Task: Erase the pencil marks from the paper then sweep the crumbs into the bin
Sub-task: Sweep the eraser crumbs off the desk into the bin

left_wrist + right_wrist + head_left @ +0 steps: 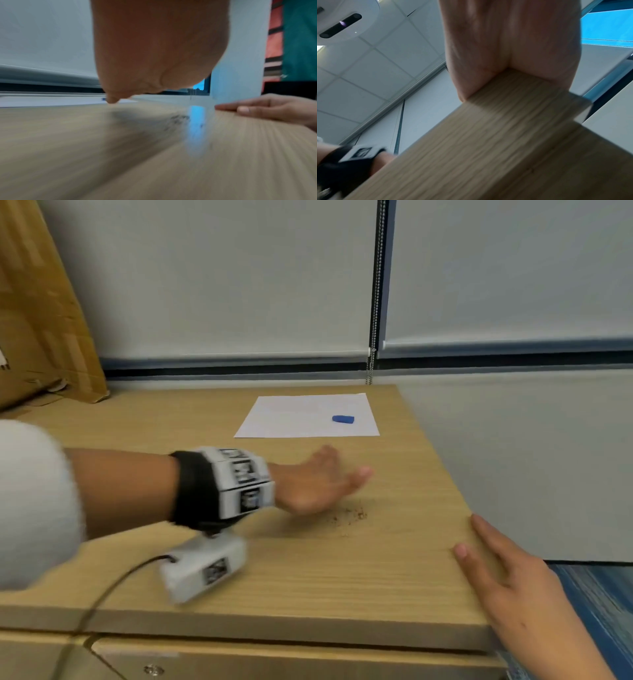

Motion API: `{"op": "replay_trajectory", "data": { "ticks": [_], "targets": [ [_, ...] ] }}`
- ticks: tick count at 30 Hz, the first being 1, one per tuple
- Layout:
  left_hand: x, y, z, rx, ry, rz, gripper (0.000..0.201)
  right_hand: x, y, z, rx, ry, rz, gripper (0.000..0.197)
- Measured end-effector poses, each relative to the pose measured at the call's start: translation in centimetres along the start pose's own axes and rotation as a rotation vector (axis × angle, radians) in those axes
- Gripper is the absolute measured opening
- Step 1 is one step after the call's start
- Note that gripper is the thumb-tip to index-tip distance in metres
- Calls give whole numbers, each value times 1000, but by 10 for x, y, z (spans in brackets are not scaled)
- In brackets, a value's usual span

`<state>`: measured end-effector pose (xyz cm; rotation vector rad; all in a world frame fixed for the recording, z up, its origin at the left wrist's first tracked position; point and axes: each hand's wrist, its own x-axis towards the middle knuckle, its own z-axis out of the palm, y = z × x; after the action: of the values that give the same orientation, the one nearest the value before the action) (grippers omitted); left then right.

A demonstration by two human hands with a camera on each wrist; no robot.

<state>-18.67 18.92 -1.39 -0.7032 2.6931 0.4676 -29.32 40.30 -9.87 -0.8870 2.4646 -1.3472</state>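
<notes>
A white paper (301, 419) lies at the back of the wooden table (274, 583), with a blue eraser (343, 419) lying on it. A small pile of brown crumbs (352, 515) sits on the bare wood in front of the paper, also seen as crumbs (178, 119) in the left wrist view. My left hand (322, 481) hovers flat just left of and behind the crumbs, fingers straight and blurred by motion. My right hand (507, 577) rests open at the table's right edge, fingers straight, and shows as a hand (267, 106) in the left wrist view. No bin is in view.
A brown cardboard box (37, 313) leans at the back left. A grey partition (520, 460) stands right beside the table's right edge. Window blinds with a bead chain (375, 302) run behind. A drawer front (239, 662) sits below the table's front edge.
</notes>
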Motion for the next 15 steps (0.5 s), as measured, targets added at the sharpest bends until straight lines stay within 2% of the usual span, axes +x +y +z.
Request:
{"op": "replay_trajectory", "data": {
  "ticks": [1, 3, 5, 6, 8, 12, 15],
  "targets": [
    [-12, -21, 4, -4, 55, -124, 86, 0, 0, 0, 5, -9, -7, 58],
    [-43, -60, 19, 14, 72, -386, 109, 1, 0, 0, 11, -13, -19, 58],
    [-67, -75, 40, 47, 15, -529, 115, 0, 0, 0, 10, -13, -28, 58],
    [-74, -76, 49, 57, -29, -556, 115, 0, 0, 0, -1, -10, -37, 58],
    [-74, -59, 59, 44, -57, -540, 114, 0, 0, 1, -31, -2, -60, 57],
    [-29, 8, 62, 30, 36, -412, 102, -1, -3, 0, -49, -2, -68, 57],
    [13, 65, 60, -50, 46, -253, 115, -1, -3, -1, -41, -1, -51, 56]
  ]
}}
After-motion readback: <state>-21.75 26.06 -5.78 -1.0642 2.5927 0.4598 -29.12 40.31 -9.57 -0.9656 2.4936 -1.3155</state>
